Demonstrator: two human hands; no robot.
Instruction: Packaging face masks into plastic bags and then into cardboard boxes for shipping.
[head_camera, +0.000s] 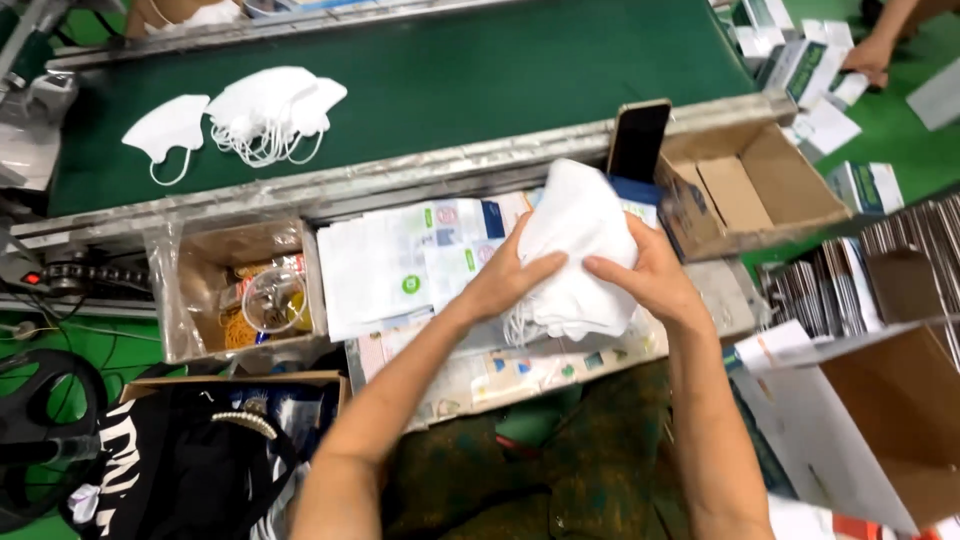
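Flat white printed pouches (400, 265) with green and blue marks lie on the bench before you. A dark phone screen (638, 140) leans upright against the open brown carton (760, 185). White-and-green boxes (805, 65) crowd the far right; another (865, 187) lies beside the carton.

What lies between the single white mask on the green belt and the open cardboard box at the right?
In the head view, between the single mask and the cardboard box lie a pile of white masks, bare green belt, and a dark phone standing upright.

White masks (265, 115) on green conveyor belt (480, 70)
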